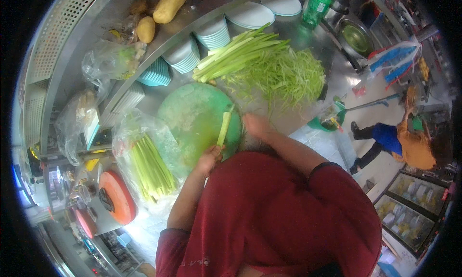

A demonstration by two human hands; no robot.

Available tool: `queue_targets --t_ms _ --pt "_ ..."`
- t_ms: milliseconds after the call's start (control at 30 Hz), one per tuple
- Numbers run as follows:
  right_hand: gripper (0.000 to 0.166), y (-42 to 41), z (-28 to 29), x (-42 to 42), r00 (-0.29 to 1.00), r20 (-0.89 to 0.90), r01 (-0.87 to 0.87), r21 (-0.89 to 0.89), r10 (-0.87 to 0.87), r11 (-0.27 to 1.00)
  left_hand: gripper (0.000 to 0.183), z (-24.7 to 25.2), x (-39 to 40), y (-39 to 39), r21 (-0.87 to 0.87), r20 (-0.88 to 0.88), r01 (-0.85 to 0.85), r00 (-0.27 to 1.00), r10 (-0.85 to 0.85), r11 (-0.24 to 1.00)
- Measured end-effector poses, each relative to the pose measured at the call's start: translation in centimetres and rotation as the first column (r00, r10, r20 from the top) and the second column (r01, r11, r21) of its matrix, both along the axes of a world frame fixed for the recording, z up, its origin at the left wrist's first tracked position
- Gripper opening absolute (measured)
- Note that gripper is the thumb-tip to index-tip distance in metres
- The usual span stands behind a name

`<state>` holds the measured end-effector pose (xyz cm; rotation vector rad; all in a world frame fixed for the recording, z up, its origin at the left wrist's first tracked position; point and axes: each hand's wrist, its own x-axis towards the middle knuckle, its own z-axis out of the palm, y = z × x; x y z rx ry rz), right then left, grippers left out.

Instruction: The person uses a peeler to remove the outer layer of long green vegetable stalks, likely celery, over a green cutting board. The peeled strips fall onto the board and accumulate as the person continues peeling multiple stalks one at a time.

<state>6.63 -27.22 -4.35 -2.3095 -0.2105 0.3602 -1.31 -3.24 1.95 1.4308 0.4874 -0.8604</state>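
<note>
My left hand (210, 159) grips the lower end of a pale green celery stalk (224, 128), which lies over the right part of a round green cutting board (191, 114). At the board's right edge is my right hand (255, 125), its fingers curled; whether it holds a small tool cannot be seen. Beyond the board lies a bundle of long pale green stalks (234, 51), next to a heap of thin green peelings (292, 75). More stalks (151, 167) rest in a clear plastic bag left of the board.
Stacked bowls (182, 55) and white plates (251, 15) line the back, under a steel shelf holding potatoes (169, 5). A green bottle (316, 6) stands back right. Right of the counter are a green waste bin (326, 120) and another person (400, 140). Red round boards (117, 197) lie left.
</note>
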Motion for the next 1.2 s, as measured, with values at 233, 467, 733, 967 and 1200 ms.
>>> queue_targets --t_ms 233,467,733,967,1200 --pt "0.031 1.3 5.8 -3.6 0.91 -0.199 -0.395 -0.148 0.364 0.907 0.028 2.2 0.8 0.4 -0.119 -0.15 -0.079 0.987 0.06 0.99" --pt "0.032 0.0 2.3 0.8 0.996 -0.087 -0.021 -0.027 0.018 0.999 0.028 1.9 0.7 1.2 -0.182 -0.248 -0.148 0.964 0.1 0.972" --pt "0.03 0.1 -1.9 -0.2 1.0 -0.006 -0.002 -0.062 0.001 0.998 0.028 1.7 0.8 1.2 -0.314 -0.327 -0.243 0.935 0.135 0.918" --pt "0.026 2.0 6.4 -3.1 0.919 -0.186 -0.377 -0.161 0.347 0.912 0.03 0.6 1.0 1.5 -0.301 -0.363 -0.285 0.917 0.167 0.91" --pt "0.028 0.0 -1.0 -0.4 0.998 0.048 -0.046 -0.04 0.048 0.998 0.027 0.7 1.0 1.6 -0.321 -0.33 -0.233 0.936 0.122 0.918"
